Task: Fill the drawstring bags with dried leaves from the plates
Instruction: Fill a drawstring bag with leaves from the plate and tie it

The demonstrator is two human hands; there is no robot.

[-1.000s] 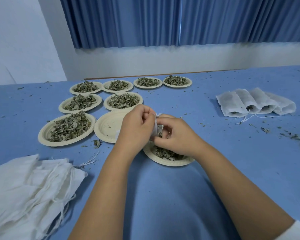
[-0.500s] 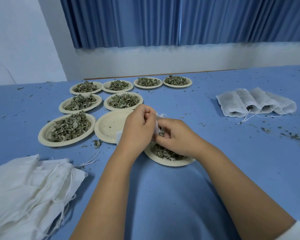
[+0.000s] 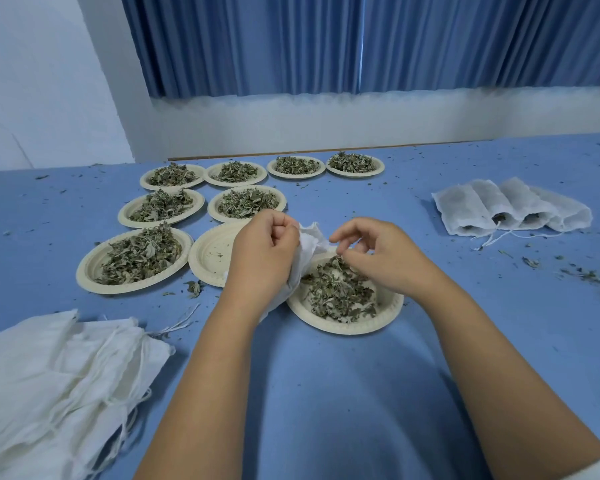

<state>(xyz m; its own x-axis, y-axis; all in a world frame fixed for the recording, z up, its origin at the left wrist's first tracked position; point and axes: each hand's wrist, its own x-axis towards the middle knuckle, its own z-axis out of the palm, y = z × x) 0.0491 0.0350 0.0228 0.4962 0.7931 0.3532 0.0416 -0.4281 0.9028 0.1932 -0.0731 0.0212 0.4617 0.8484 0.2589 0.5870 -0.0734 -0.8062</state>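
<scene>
**Head view: filling drawstring bags at a blue table point(image 3: 534, 323).** The left hand point(image 3: 260, 261) grips a white drawstring bag point(image 3: 310, 242) with curled fingers. The cloth is bunched in the fist, the mouth is turned toward the right hand, and the lower end hangs below the wrist, just beside the near plate point(image 3: 340, 329). The right hand point(image 3: 381, 261) hovers over that plate with fingers curled and fingertips point(image 3: 336, 238) drawn together close to the bag's mouth; whether they pinch any leaves cannot be told. The dried leaves point(image 3: 336, 292) cover most of the near plate's middle, so this bag is judged to be early in its filling, though the fist hides how much it holds.

*Done, judging from the layout:* one empty plate point(image 3: 212, 254), partly hidden behind the left hand, and four filled bags point(image 3: 510, 211) lying side by side at the far right, with dark contents showing at their mouths.

*Left to do:* seven heaped plates point(image 3: 136, 259) in rows beyond and to the left of the hands, and a pile of flat empty bags point(image 3: 49, 375) at the near left with loose strings.

Leaf crumbs point(image 3: 582, 273) lie scattered over the table. Overall the task is judged well short of halfway
</scene>
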